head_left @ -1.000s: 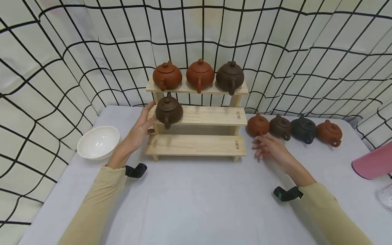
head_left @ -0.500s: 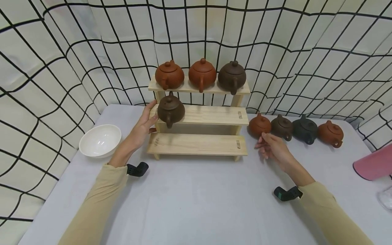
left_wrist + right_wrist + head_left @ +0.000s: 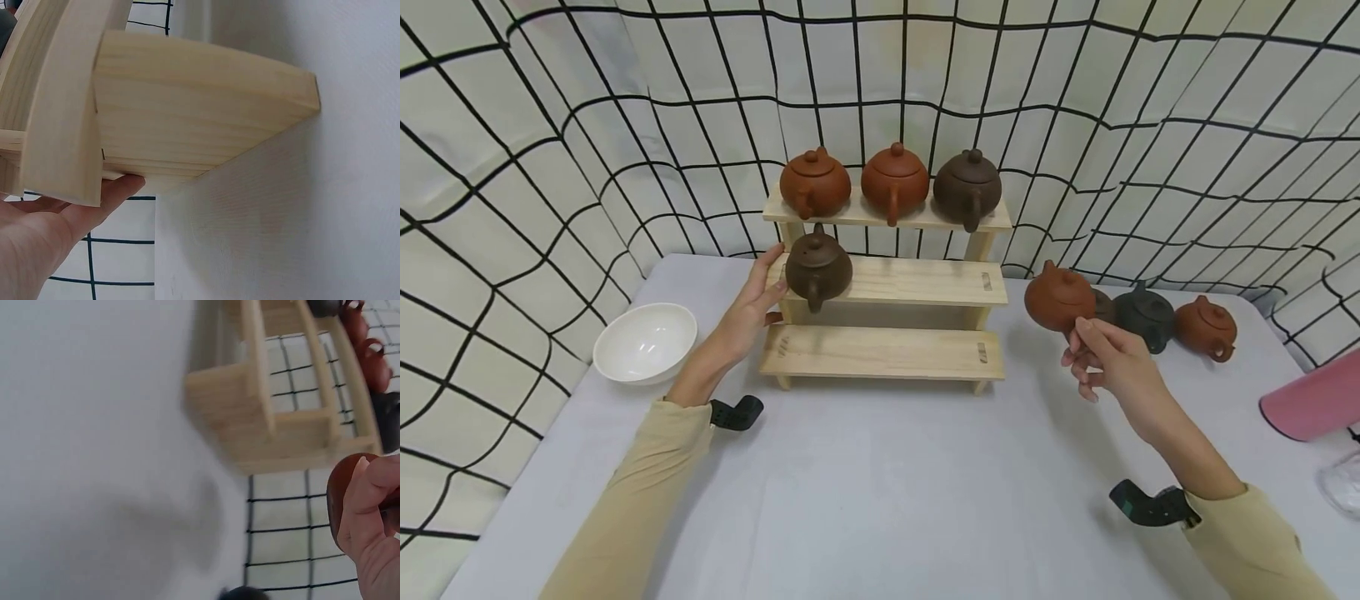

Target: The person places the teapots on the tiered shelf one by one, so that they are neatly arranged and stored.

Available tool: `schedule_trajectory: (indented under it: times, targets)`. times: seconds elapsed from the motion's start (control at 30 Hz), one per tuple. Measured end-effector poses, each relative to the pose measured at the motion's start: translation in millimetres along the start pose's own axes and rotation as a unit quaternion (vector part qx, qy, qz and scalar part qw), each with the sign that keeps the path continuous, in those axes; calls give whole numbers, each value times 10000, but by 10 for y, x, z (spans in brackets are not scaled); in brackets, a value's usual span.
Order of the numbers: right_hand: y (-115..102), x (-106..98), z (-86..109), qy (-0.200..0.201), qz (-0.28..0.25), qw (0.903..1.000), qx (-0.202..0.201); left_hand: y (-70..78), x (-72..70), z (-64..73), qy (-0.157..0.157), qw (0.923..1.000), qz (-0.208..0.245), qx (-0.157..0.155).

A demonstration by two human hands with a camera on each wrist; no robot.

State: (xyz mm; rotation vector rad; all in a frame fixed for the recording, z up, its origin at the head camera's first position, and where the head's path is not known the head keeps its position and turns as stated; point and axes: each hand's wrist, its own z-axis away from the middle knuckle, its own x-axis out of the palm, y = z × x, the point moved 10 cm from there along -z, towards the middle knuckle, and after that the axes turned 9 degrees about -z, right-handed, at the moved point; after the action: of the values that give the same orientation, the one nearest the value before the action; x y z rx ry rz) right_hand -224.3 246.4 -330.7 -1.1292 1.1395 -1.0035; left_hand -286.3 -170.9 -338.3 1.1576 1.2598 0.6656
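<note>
My right hand point(image 3: 1122, 371) pinches an orange-red clay teapot point(image 3: 1058, 298) by its handle, holding it up to the right of a three-tier wooden display stand point(image 3: 917, 282). In the right wrist view the fingers point(image 3: 365, 512) hide much of this teapot. At the stand's left end, my left hand point(image 3: 741, 321) grips the end of the middle shelf, its fingers spread along the edge. A dark brown teapot point(image 3: 818, 265) sits on that shelf beside it. On the top shelf stand two orange-red teapots point(image 3: 895, 182) and a dark brown teapot point(image 3: 967, 187).
Behind the lifted teapot, a brown teapot point(image 3: 1103, 307), a dark grey teapot point(image 3: 1144, 315) and another orange-red teapot point(image 3: 1205, 325) stand on the white table. A white bowl point(image 3: 645, 343) is left; a pink cylinder point(image 3: 1307, 400) lies right. Black wire mesh point(image 3: 1045, 104) encloses the back.
My right hand has taken the orange-red teapot by its handle, lifted it off the table and drawn it slightly right and toward me. The left hand stays at the shelf end.
</note>
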Motion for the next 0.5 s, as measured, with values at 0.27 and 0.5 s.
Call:
schedule_trajectory:
  times: [0.27, 0.5]
  targets:
    - [-438, 420, 191, -810, -575, 9944, -363, -10, -20, 0, 4, 10000, -89, -41]
    - [-550, 887, 60, -1114, -535, 9923, -41, 5, -2, -1, -13, 10000, -28, -1]
